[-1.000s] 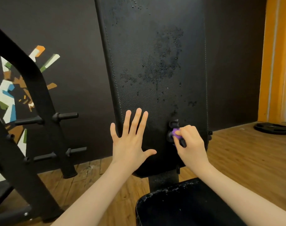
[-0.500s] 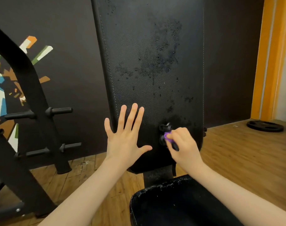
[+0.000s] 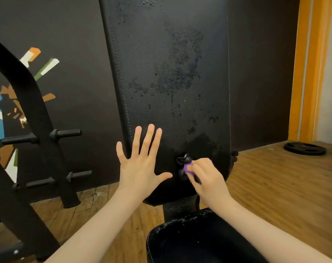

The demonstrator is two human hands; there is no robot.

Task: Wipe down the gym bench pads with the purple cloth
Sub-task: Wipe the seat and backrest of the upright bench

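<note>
The upright black back pad (image 3: 167, 63) of the gym bench stands in front of me, speckled with droplets and wet patches. My left hand (image 3: 142, 166) lies flat and spread against its lower left part. My right hand (image 3: 207, 177) presses a bunched purple cloth (image 3: 188, 167) onto the pad's lower right area; only a small purple bit shows past my fingers, with a dark crumpled part beside it. The black seat pad (image 3: 195, 242) sits below, with white specks along its rim.
A black plate rack (image 3: 34, 118) with pegs stands at the left before a dark wall with a coloured mural. A weight plate (image 3: 304, 148) lies on the wooden floor at the right, next to an orange door frame (image 3: 309, 67).
Both hands stay on the lower pad; the right hand with the cloth has shifted only slightly. The camera view has drifted a little.
</note>
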